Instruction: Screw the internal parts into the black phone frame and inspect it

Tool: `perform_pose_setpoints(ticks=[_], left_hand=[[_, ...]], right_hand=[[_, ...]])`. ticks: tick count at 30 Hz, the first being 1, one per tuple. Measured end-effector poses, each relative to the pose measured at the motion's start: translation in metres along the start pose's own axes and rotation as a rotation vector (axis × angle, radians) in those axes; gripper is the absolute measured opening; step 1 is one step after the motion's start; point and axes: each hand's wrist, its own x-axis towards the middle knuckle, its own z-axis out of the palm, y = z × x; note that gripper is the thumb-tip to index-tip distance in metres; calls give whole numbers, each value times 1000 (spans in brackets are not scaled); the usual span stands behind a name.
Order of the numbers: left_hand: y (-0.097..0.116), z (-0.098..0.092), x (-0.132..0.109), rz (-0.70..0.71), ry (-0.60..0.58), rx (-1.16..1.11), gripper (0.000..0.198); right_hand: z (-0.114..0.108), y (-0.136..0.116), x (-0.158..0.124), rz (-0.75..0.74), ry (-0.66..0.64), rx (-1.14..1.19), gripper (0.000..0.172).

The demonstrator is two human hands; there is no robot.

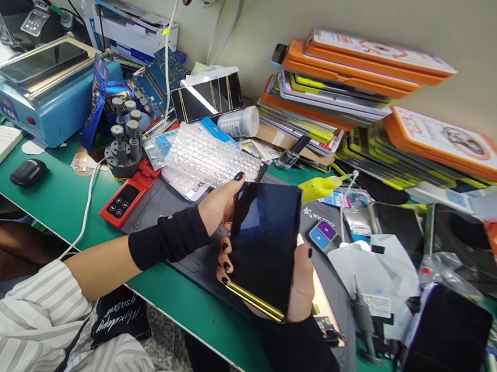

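Note:
A large phone (263, 243) with a dark, glossy screen and two gold-yellow strips along its lower edge is held up between my two hands. My left hand (222, 210) grips its left side, thumb on top and the other fingers curled at the edge. On the right side, my right hand (304, 279) wraps round it, thumb at the edge and the rest hidden behind. A dark grey work mat (148, 212) lies beneath. Just right of the phone, a copper-coloured part (322, 302) partly shows. Bubble wrap (209, 155) sits beyond my left hand.
A red device (128, 197), screwdriver stand (123, 148) and blue machine (53, 105) are on the left. Orange-edged boxes (350, 71) stack against the wall. To the right lie a grey pen-like tool (363, 320), another phone (447, 349) and yellow tweezers-like item (321, 188). Another person's arm (16, 247) shows.

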Motion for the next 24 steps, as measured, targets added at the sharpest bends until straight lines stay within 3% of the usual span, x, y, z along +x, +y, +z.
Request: perform_pose_setpoints(ticks=[12,24], left_hand=[[-4,-4,2,68,-53,13,56],[-3,-3,2,35,-2,10,56]], right_hand=[[-1,1,0,-6,0,-6,75],[-3,1,1,-24,16,-51,69]])
